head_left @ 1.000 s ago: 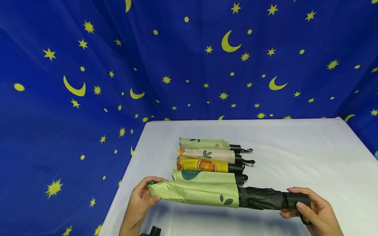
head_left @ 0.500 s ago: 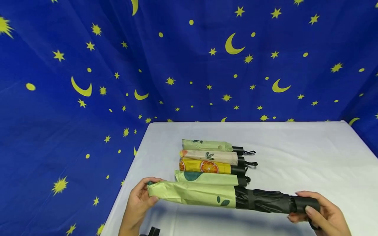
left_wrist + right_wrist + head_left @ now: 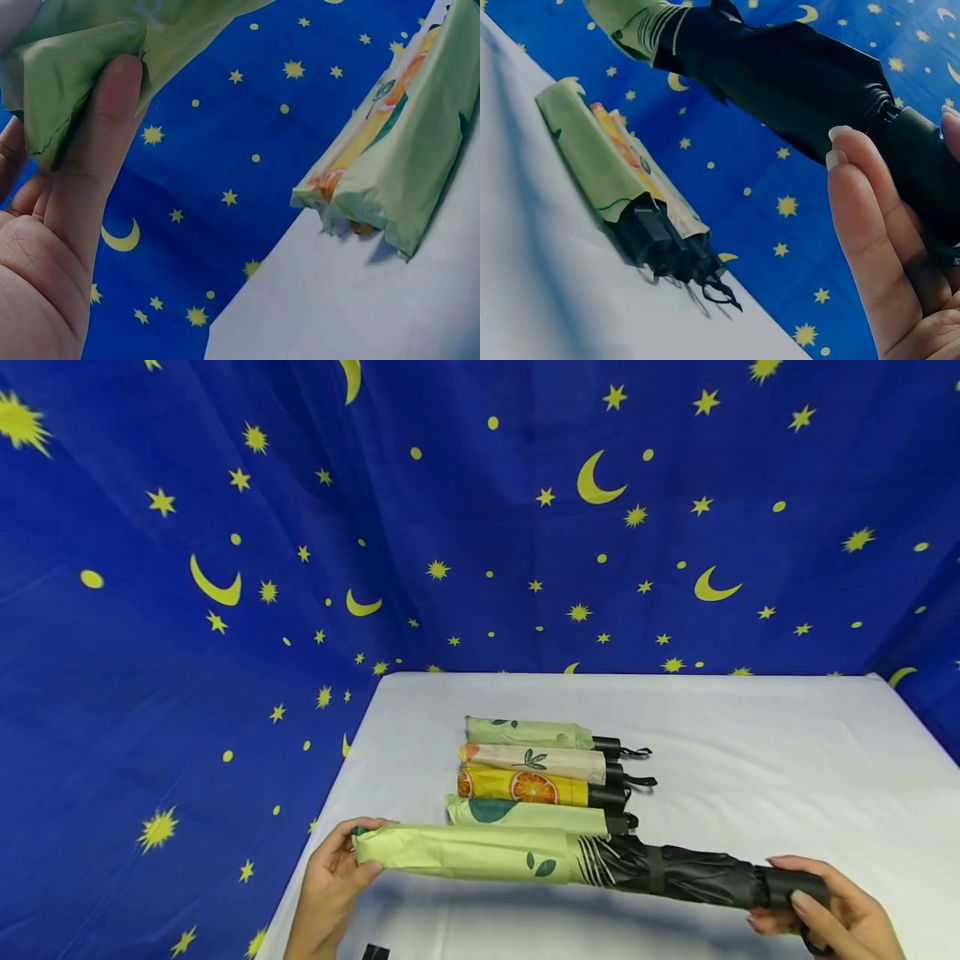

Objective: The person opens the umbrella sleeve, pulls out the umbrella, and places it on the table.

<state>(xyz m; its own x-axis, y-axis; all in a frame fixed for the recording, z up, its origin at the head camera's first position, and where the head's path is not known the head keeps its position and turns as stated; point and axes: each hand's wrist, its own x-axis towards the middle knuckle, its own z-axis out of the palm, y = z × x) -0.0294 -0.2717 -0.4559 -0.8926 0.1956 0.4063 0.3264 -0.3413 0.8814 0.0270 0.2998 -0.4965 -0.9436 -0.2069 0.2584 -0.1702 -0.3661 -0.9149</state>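
In the head view, my left hand [image 3: 330, 877] pinches the far left end of a light green umbrella sleeve [image 3: 465, 852] with dark leaves. A folded black umbrella [image 3: 697, 877] sticks out of the sleeve's right end, its canopy strapped by a band. Pale and dark stripes show where canopy meets sleeve. My right hand [image 3: 847, 906] grips the black handle [image 3: 797, 887]. Umbrella and sleeve are held level above the table. The left wrist view has my thumb against the crumpled sleeve end [image 3: 82, 67]. In the right wrist view, my fingers [image 3: 870, 232] lie along the handle.
Several sleeved umbrellas lie side by side on the white table [image 3: 750, 727]: a pale green one [image 3: 532, 732], a cream one [image 3: 495, 756], a yellow one with orange slices [image 3: 487, 783] and another green one [image 3: 555, 816]. A blue star-patterned curtain [image 3: 465, 510] stands behind and left.
My right hand has moved right with the handle and my left hand slightly left with the sleeve. More of the black canopy now shows, and the striped part has appeared.
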